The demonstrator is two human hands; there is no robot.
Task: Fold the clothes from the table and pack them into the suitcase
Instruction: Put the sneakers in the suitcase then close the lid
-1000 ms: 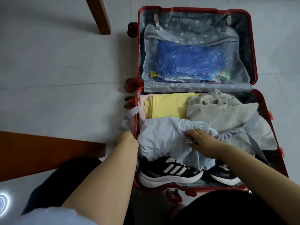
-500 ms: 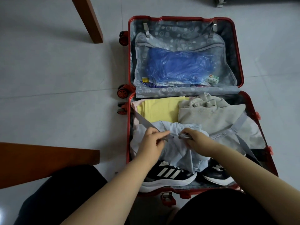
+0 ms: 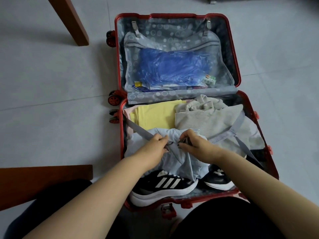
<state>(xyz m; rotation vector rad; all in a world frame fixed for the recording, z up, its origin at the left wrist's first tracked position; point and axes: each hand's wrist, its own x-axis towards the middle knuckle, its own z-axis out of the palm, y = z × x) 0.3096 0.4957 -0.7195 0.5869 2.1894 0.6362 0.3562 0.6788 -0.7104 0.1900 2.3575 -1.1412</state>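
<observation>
Clothes in suitcase; we pinch straps, left hand, right hand; next, we align buckle halves, click together.

A pale tiled floor is seen. On it a red suitcase is laid open and flat, both halves turned upward, with its wheels at the left side. A brown wooden table leg is stood on the floor near the suitcase's far left corner.
</observation>
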